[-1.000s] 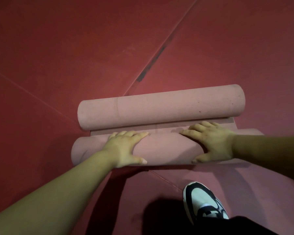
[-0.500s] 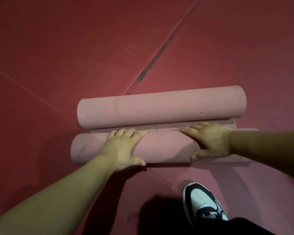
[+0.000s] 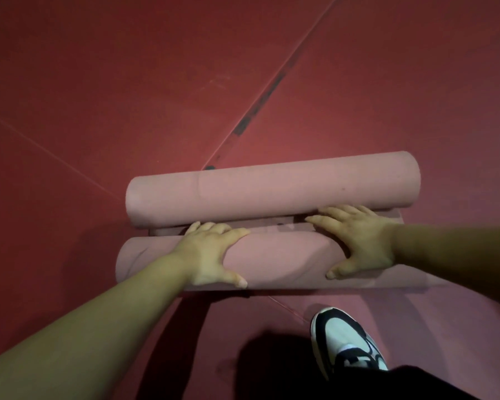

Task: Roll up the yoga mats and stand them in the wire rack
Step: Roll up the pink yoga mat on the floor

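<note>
A pink yoga mat lies on the red floor as two rolls joined by a narrow flat strip. The far roll [image 3: 272, 192] lies crosswise, untouched. The near roll [image 3: 283, 258] lies parallel to it, close in front of me. My left hand [image 3: 211, 255] presses flat on the near roll's left half, fingers straight and reaching over its far edge. My right hand [image 3: 358, 241] presses on its right half, fingertips almost at the far roll. No wire rack is in view.
Red padded floor [image 3: 127, 96] with seams and a dark scuffed joint [image 3: 257, 111] running away from the mat. My black-and-white shoe [image 3: 344, 342] stands just behind the near roll, at the lower right.
The near roll has rolled forward under both hands, and the flat strip between the two rolls has shrunk to a thin gap.
</note>
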The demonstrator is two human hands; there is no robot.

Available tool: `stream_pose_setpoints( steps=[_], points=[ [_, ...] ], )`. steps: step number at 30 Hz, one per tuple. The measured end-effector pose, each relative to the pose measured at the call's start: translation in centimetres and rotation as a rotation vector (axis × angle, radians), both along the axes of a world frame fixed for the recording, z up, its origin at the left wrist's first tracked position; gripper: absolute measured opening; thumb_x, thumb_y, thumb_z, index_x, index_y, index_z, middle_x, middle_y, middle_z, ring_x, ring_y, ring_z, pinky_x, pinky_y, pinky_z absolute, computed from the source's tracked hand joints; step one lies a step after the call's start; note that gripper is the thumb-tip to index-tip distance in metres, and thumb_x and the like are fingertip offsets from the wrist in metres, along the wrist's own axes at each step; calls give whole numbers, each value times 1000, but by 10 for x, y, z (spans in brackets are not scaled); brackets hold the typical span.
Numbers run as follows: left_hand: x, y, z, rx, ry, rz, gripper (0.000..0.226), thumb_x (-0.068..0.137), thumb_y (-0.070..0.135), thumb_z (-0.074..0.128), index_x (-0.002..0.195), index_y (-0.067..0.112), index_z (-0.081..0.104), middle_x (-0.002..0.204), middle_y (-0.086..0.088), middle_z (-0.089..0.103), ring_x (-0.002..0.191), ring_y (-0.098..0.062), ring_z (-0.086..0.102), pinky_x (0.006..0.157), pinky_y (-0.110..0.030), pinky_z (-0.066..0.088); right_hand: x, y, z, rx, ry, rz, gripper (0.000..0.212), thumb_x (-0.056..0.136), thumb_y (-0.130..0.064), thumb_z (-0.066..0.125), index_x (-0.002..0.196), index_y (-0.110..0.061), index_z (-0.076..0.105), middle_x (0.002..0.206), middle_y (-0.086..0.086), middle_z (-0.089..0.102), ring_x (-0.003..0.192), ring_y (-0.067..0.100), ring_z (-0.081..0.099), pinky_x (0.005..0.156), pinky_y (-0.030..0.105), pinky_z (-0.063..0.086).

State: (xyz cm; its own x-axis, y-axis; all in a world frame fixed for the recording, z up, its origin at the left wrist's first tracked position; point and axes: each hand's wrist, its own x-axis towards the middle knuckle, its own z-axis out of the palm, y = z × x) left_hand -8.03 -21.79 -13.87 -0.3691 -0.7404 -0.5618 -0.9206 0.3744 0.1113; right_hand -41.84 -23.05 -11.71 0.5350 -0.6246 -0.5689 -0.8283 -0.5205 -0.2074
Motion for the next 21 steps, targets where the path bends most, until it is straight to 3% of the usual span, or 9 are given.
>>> stream_pose_setpoints(
  steps=[3, 6, 11, 15, 21],
  points=[
    [1, 4, -2, -9, -15, -9, 118, 60, 92, 55, 157, 45, 7, 169, -3, -2, 155, -26, -4, 122, -61, 0, 0, -3, -5, -45, 81, -25, 124, 62, -93, 50, 157, -42, -11, 168, 4, -17, 154, 30, -19, 123, 57, -2],
    [0, 5, -2, -55, -25, 6, 124, 61, 92, 56, 158, 43, -4, 168, -6, -14, 154, -29, -14, 121, -62, -6, 0, -3, -9, -30, 109, -55, 125, 59, -94, 44, 156, -42, -15, 166, 6, -24, 151, 32, -27, 122, 58, -6],
    [0, -5, -3, -45, -39, 42, 131, 55, 94, 57, 157, 44, -9, 167, -9, -22, 155, -30, -15, 120, -63, -8, 0, 1, -15, -17, 75, -96, 118, 57, -90, 31, 157, -42, -11, 168, 6, -17, 154, 30, -20, 124, 55, -2],
    [2, -16, 0, -39, -28, 121, 123, 63, 91, 56, 158, 44, -4, 167, -2, -23, 155, -23, -17, 120, -63, -9, 1, -1, -13, -49, 19, -124, 108, 62, -82, 24, 158, -41, -2, 170, 2, -9, 156, 26, -9, 125, 50, 6],
    [2, -25, 1, -86, 34, 225, 105, 75, 85, 53, 158, 43, 4, 169, 3, -17, 155, -18, -15, 121, -62, -9, 9, -5, -18, -85, 55, -23, 116, 61, -87, 37, 158, -41, -8, 170, 2, 4, 154, 26, 11, 122, 48, 17]
  ],
)
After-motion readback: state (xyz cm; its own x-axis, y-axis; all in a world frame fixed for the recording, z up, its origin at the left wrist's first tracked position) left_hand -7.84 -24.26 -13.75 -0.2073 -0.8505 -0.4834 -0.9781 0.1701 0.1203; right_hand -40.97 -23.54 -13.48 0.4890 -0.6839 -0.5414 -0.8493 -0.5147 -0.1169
